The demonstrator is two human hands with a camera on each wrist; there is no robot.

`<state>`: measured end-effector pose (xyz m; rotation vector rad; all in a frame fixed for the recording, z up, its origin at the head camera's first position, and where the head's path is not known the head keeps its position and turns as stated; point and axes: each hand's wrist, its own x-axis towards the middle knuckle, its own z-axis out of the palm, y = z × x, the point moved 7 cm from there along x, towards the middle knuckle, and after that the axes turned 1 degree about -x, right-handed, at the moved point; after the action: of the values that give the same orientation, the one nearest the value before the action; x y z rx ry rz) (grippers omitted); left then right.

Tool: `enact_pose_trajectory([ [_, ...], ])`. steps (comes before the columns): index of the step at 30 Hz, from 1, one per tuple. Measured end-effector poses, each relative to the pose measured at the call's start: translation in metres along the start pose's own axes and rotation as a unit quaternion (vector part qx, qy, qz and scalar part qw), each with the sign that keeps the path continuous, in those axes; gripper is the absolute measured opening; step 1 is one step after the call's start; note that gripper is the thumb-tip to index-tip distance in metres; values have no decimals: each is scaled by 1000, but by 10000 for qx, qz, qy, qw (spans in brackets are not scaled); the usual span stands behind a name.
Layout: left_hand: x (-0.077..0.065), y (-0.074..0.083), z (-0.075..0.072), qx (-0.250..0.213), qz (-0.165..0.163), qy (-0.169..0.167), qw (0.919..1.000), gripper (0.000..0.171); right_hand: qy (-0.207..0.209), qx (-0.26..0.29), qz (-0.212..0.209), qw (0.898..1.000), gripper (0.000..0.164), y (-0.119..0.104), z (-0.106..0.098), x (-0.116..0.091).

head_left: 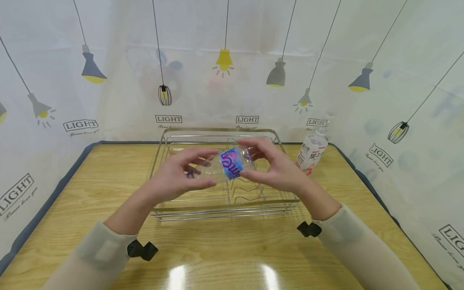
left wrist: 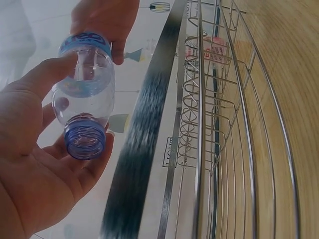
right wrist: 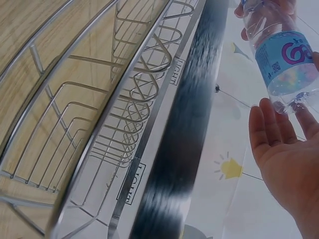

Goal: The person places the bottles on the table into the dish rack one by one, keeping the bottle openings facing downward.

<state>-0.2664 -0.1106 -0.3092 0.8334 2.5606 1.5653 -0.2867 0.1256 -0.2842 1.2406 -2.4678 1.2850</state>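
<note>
Both hands hold a small clear plastic bottle (head_left: pixel 231 163) with a blue and purple label, tilted sideways over a wire dish rack (head_left: pixel 224 207). My left hand (head_left: pixel 175 172) is round the neck end, thumb in front and fingers behind. In the left wrist view, the blue-tinted mouth of the bottle (left wrist: pixel 84 138) shows with no cap on it. The right hand (head_left: pixel 282 169) grips the base end, thumb low and fingers above. From the right wrist, that hand's fingertips (right wrist: pixel 269 117) show at the base.
To the right behind the rack, a second clear bottle (head_left: pixel 312 152) with a white and red label stands on the wooden table (head_left: pixel 224 249). A white curtain (head_left: pixel 203 36) printed with lamps surrounds the table's back and sides.
</note>
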Motion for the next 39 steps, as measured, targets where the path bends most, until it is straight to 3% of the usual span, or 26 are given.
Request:
enact_pose_trajectory([
  [16,1,-3,8,106,-39,75,9999,72,185,-30,45,9998,74,-7,0,11],
  [24,2,-7,12,-334,-175,123,9992,74,232,529,317,9978,88,-7,0,15],
  [31,3,-9,14,-1055,-262,136,9940,74,113,882,347,9954,85,-3,7,15],
  [39,6,-6,20,-1469,-253,63,9888,71,43,905,559,9943,82,-3,18,19],
])
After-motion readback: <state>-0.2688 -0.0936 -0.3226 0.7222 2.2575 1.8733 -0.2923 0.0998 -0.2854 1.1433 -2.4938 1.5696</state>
